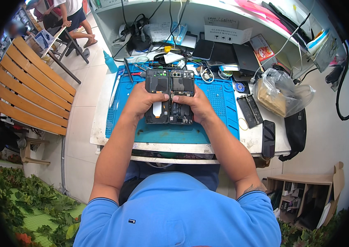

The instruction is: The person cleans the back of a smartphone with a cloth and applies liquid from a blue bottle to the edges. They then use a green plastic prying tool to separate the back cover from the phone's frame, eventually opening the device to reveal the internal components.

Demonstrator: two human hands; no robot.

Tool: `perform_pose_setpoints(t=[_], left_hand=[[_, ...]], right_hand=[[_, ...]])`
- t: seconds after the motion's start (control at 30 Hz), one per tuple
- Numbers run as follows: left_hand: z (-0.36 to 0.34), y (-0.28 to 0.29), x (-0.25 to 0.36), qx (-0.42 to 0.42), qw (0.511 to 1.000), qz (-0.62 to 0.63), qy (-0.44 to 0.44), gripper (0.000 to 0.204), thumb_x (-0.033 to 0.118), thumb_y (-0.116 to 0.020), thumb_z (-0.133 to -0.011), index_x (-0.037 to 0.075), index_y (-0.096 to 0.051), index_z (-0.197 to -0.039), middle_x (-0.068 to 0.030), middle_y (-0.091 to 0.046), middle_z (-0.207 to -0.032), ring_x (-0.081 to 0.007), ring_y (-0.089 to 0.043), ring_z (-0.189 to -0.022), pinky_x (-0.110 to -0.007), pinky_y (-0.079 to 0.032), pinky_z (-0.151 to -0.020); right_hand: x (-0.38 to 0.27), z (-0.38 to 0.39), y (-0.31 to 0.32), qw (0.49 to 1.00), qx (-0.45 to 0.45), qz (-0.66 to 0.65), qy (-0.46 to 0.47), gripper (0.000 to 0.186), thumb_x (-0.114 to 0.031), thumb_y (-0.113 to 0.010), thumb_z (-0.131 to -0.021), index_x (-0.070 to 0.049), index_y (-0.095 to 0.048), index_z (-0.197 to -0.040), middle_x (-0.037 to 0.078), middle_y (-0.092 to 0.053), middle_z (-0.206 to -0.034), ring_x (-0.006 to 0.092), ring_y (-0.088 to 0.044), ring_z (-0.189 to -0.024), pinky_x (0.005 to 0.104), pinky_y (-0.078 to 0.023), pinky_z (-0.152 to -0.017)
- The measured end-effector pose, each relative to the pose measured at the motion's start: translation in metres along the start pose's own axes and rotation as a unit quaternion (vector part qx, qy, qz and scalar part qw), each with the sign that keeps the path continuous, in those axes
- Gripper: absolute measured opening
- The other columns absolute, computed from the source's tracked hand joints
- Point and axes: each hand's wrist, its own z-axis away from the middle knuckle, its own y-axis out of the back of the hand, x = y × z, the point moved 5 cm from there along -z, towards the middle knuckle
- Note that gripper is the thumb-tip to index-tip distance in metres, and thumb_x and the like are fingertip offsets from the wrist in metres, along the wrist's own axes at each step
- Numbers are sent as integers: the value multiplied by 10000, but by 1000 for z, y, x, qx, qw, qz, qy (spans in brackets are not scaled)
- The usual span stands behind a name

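Note:
Over a blue repair mat I hold an opened smartphone as two dark halves side by side. My left hand is closed on the left half, a phone back cover with its inner side up and a white pad on it. My right hand grips the other half, an open phone body with its inner parts showing. Both thumbs press on the inner faces near the middle, while the other fingers are hidden underneath. The halves touch or nearly touch; I cannot tell whether a cable joins them.
Tools and cables clutter the mat's far edge, near a blue bottle. To the right lie a dark phone part, a black phone and a clear plastic bag. A slatted wooden bench stands left; other people are beyond it.

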Motion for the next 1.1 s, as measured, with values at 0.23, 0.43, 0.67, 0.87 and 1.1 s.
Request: perform_pose_setpoints(t=[0.23, 0.43, 0.67, 0.87, 1.1], left_hand=[[2, -2, 1, 6, 1000, 8, -1, 411, -42, -851, -749, -26, -701, -1131, -131, -776, -1049, -208, -764, -899, -361, -623, -832], [0, -2, -2, 7, 1000, 4, 0, 470, -14, -862, -753, -15, -674, -1184, -131, -767, -1040, -200, -766, -844, -350, -640, -775], [-2, 0, -4, 4, 1000, 7, 5, 476, -4, -864, -760, -15, -671, -1195, -127, -765, -1058, -199, -764, -870, -347, -635, -785], [-2, -3, -3, 11, 1000, -1, 5, 472, -1, -862, -762, -14, -669, -1193, -122, -764, -1048, -193, -764, -848, -338, -635, -759], [0, -4, 0, 18, 1000, -10, 6, 462, -10, -857, -763, -13, -662, -1182, -124, -764, -1032, -195, -764, -839, -343, -638, -762]], right_hand=[[1, 0, 0, 1000, 5, -30, -2, 557, 57, -822, -814, -7, -564, -1304, 123, -729, -1169, 215, -753, -1018, 381, -643, -902], [0, 0, 0, 1000, 12, -27, -5, 547, 67, -809, -819, -3, -561, -1301, 125, -728, -1160, 216, -759, -1003, 380, -652, -890], [0, 0, 0, 999, 13, -31, -5, 549, 72, -803, -822, 3, -561, -1309, 136, -730, -1174, 220, -759, -1007, 382, -652, -891], [3, -2, 3, 999, 11, -33, 8, 538, 76, -797, -828, 1, -565, -1308, 134, -732, -1178, 223, -755, -1024, 383, -644, -908], [2, -1, 1, 999, 19, -26, 6, 517, 87, -787, -834, -5, -574, -1296, 126, -736, -1177, 219, -753, -1026, 382, -640, -911]])
